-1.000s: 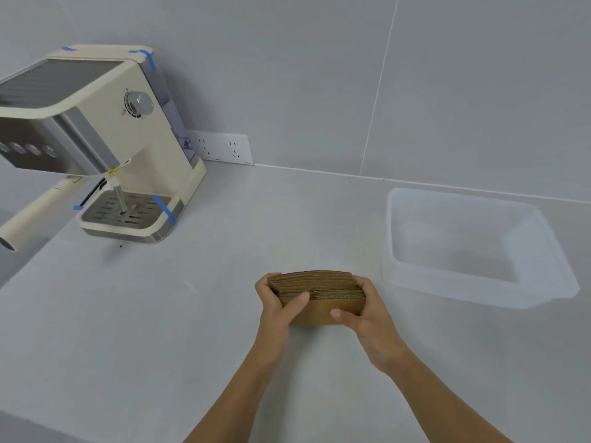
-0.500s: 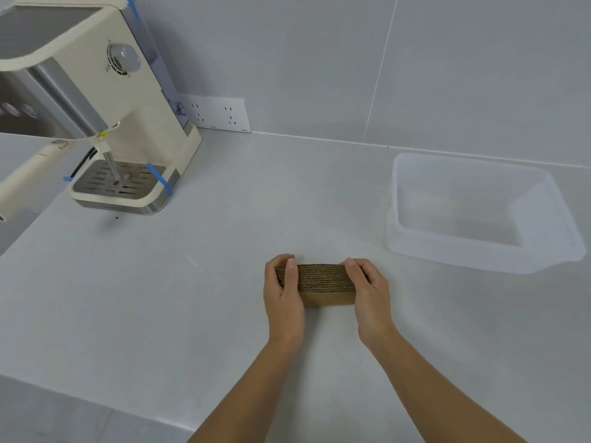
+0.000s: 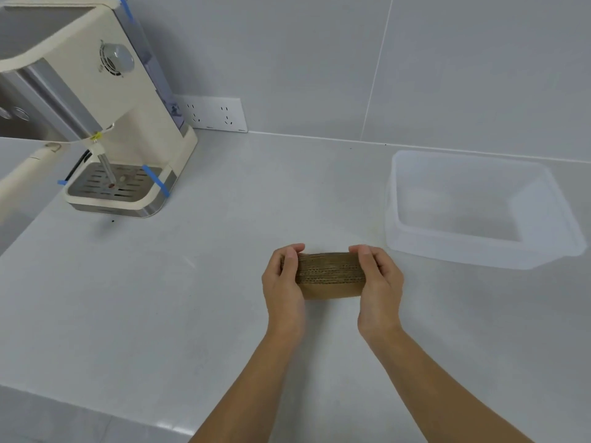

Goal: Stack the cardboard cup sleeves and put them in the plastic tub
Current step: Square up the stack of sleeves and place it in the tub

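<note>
Both hands, left hand and right hand, clamp fingers on the sleeve stack; plastic tub sits at two o'clock.

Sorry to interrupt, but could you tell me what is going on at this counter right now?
A person is holding a stack of cardboard cup sleeves between both hands, the left hand at one end and the right hand at the other, squaring it up over the grey counter. The plastic tub sits to the right and looks empty, so the sleeves have not gone in yet. A cream espresso machine stands at the back left, untouched.
</note>
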The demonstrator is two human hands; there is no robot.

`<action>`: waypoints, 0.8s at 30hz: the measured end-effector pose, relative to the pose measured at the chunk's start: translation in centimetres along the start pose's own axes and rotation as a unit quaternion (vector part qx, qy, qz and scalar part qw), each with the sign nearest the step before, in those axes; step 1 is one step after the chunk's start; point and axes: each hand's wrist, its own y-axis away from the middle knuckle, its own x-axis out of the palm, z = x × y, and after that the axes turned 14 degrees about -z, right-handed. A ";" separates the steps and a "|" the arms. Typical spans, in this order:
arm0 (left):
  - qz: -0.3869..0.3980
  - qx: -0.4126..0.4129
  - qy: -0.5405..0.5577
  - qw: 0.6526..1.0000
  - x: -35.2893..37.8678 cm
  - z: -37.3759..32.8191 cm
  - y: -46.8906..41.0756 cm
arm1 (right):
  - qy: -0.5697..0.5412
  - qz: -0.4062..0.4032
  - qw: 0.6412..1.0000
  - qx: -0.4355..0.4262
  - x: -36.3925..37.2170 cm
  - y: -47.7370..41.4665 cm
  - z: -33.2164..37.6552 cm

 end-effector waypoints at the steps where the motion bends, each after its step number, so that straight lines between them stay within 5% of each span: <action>1: 0.014 -0.003 -0.011 1.000 -0.2 0.6 0.0 | 0.012 0.003 1.000 0.006 -0.3 0.1 -0.6; 7: 0.048 -0.033 -0.038 0.998 -0.9 2.0 -0.2 | 0.048 0.008 0.999 0.025 -0.6 0.1 -2.0; 14: -0.009 0.055 -0.018 0.998 0.0 0.7 0.7 | 0.018 -0.018 1.000 0.004 -0.3 -0.5 -0.5; 24: -0.011 0.013 -0.073 0.997 0.2 1.5 0.3 | 0.082 -0.004 0.997 0.002 -1.0 -0.3 -1.5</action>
